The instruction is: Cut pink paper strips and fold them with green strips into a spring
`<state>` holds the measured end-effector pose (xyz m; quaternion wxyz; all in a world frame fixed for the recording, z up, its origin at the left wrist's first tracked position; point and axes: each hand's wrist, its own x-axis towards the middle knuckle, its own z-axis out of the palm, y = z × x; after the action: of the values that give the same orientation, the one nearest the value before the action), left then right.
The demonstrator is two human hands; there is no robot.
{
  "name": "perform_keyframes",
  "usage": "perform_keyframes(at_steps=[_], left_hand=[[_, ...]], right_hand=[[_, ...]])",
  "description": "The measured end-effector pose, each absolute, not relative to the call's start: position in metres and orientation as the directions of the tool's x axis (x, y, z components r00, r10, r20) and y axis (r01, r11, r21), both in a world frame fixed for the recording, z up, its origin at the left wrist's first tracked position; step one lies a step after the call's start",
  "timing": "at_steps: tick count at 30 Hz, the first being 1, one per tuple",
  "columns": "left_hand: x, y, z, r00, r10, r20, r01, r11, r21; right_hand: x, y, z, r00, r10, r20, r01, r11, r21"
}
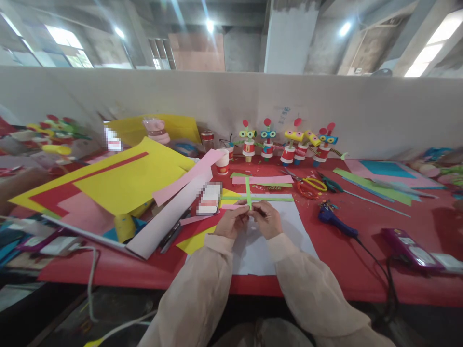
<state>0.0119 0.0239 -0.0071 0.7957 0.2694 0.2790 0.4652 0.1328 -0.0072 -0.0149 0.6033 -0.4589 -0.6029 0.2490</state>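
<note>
Over a white sheet of paper [289, 236], my two hands meet fingertip to fingertip. My left hand [228, 223] and my right hand [267, 220] both pinch narrow paper strips where they cross. A light green strip [248, 188] points away from me, and a pink strip [229, 207] sticks out to the left. My fingers partly hide the crossing, so any folds there cannot be made out. Just beyond lies another green strip [275, 198], with a wider pink strip [258, 180] behind it.
Paper-cup figures [267, 144] stand along the back wall. Scissors [314, 184], pliers [329, 183] and a blue glue gun [336, 222] lie to the right, near a purple device [412, 250]. Yellow sheets [133, 173], a rolled white sheet [173, 212] and a phone [210, 198] are leftward.
</note>
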Motion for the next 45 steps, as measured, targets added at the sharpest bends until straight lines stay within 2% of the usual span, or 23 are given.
perform_keyframes(at_steps=[5,11,16,29,34,39,45], left_hand=[[0.012,0.022,-0.005,0.424,0.884,-0.198,-0.612,0.44,0.657],[0.01,0.021,-0.003,0.462,0.838,-0.292,-0.609,0.538,0.582],[0.014,0.02,-0.001,0.533,0.801,-0.274,-0.615,0.589,0.524],[0.015,0.017,0.002,0.442,0.854,-0.274,-0.625,0.512,0.589],[0.017,0.016,0.003,0.433,0.872,-0.227,-0.638,0.474,0.607],[0.018,0.016,0.001,0.437,0.877,-0.2,-0.622,0.456,0.637],[0.017,0.023,-0.008,0.329,0.939,-0.097,-0.609,0.289,0.739]], right_hand=[[0.131,-0.006,-0.018,0.159,0.848,0.506,0.184,0.479,-0.859],[0.13,-0.008,-0.015,0.191,0.816,0.546,0.281,0.487,-0.827],[0.13,-0.011,-0.013,0.203,0.791,0.577,0.356,0.489,-0.796],[0.13,-0.008,-0.017,0.213,0.778,0.592,0.376,0.494,-0.784],[0.129,-0.008,-0.019,0.244,0.798,0.551,0.317,0.472,-0.823],[0.13,-0.007,-0.021,0.244,0.79,0.562,0.327,0.478,-0.815],[0.125,-0.006,-0.021,0.209,0.872,0.443,0.128,0.425,-0.896]])
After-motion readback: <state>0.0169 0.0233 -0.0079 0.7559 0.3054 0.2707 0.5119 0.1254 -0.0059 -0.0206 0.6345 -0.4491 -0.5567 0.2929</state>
